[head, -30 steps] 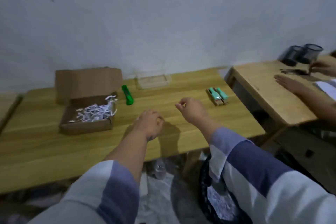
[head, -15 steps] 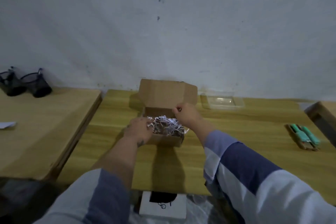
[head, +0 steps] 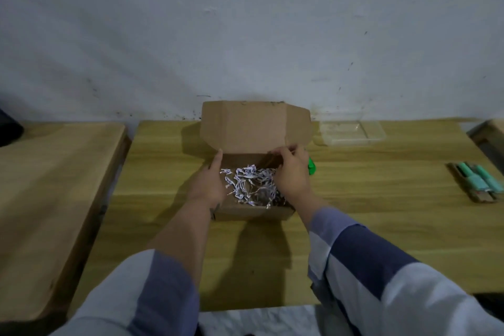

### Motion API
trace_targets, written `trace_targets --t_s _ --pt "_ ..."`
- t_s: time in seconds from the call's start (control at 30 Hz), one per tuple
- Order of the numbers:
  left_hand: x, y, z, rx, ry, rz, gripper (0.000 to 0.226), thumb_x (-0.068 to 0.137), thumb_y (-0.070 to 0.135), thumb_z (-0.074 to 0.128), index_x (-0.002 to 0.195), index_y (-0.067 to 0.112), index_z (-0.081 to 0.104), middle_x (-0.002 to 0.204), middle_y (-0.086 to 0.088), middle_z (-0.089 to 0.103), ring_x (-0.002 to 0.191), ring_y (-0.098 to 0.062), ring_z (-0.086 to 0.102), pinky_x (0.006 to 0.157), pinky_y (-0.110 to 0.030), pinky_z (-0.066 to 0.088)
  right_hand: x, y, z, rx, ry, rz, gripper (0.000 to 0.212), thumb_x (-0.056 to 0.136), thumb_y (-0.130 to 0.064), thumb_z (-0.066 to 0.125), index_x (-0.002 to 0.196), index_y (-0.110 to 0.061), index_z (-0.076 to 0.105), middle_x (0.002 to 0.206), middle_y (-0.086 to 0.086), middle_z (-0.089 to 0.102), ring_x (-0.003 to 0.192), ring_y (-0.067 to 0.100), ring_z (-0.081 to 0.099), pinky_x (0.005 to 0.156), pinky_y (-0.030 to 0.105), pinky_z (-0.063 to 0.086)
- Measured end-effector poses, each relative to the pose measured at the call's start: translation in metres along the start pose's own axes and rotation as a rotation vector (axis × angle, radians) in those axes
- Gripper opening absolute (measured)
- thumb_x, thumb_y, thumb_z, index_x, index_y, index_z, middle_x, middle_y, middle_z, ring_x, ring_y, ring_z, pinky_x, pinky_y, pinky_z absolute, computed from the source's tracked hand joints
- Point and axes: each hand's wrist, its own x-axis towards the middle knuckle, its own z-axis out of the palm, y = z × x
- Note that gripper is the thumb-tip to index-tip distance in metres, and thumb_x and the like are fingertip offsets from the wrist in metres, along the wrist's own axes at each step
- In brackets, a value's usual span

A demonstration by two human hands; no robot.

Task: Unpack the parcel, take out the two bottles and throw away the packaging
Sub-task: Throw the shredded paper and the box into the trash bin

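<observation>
A brown cardboard parcel box (head: 253, 211) stands in the middle of the wooden table (head: 381, 226), its lid (head: 253, 125) folded up against the wall. White shredded paper filling (head: 249, 185) lies inside; no bottle shows in it. My left hand (head: 208, 185) grips the box's left wall, fingers along the edge. My right hand (head: 293, 172) holds the right rear corner of the box, fingertips pinching the inner flap. Two mint-green bottles (head: 480, 181) lie in a small brown tray at the table's right edge.
A green object (head: 311, 166) peeks out just right of my right hand. A clear plastic tray (head: 351, 132) sits by the wall at the back right. A second wooden table (head: 54, 185) stands to the left, another table's corner (head: 491, 131) at far right.
The view swung left from the bottles to the box. Both hands reached the box and took hold of its sides; it now sits centred in front of me.
</observation>
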Motion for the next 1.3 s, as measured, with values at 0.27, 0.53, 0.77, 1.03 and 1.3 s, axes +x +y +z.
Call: trace_targets --t_s 0.27,0.53,0.77,1.03,1.3 --pt "0.001 0.018 0.003 -0.065 0.021 -0.003 0.082 0.091 -0.001 0.044 0.150 0.042 0.007 0.097 -0.010 0.061 0.069 -0.022 0.054 0.049 -0.029 0.037 -0.003 0.014 -0.009 0.073 0.038 0.050 0.064 0.075 0.020 0.049 0.131 -0.010 0.051 0.134 0.010 0.043 0.120 0.029 0.047 0.107 0.036 0.040" --pt "-0.023 0.103 0.023 -0.117 -0.051 0.205 0.085 0.089 -0.006 0.043 0.149 0.042 0.008 0.130 -0.011 0.055 0.083 -0.028 0.061 0.072 -0.047 0.056 -0.028 0.074 -0.088 0.052 0.194 0.154 0.062 0.075 0.019 0.048 0.133 -0.006 0.050 0.133 0.013 0.044 0.116 0.031 0.051 0.106 0.035 0.042" --pt "-0.075 0.213 0.092 -0.029 -0.132 0.450 0.085 0.085 -0.004 0.044 0.149 0.042 0.012 0.131 -0.012 0.056 0.097 -0.031 0.060 0.076 -0.039 0.052 -0.103 0.173 -0.179 0.000 0.382 0.336 0.061 0.075 0.016 0.050 0.132 -0.008 0.052 0.132 0.011 0.045 0.113 0.030 0.053 0.103 0.032 0.043" --pt "-0.179 0.330 0.222 -0.013 -0.258 0.618 0.083 0.085 -0.001 0.046 0.149 0.042 0.015 0.129 -0.009 0.057 0.095 -0.030 0.060 0.072 -0.035 0.048 -0.224 0.316 -0.274 0.045 0.540 0.605 0.056 0.081 0.013 0.050 0.133 -0.008 0.052 0.128 0.011 0.050 0.113 0.026 0.053 0.094 0.019 0.036" --pt "-0.279 0.409 0.354 0.069 -0.390 0.687 0.083 0.086 -0.001 0.047 0.151 0.036 0.010 0.133 -0.007 0.052 0.105 -0.029 0.057 0.078 -0.037 0.049 -0.327 0.454 -0.331 0.198 0.614 0.852 0.052 0.083 0.011 0.047 0.126 -0.013 0.059 0.125 0.012 0.058 0.113 0.024 0.057 0.089 0.015 0.036"
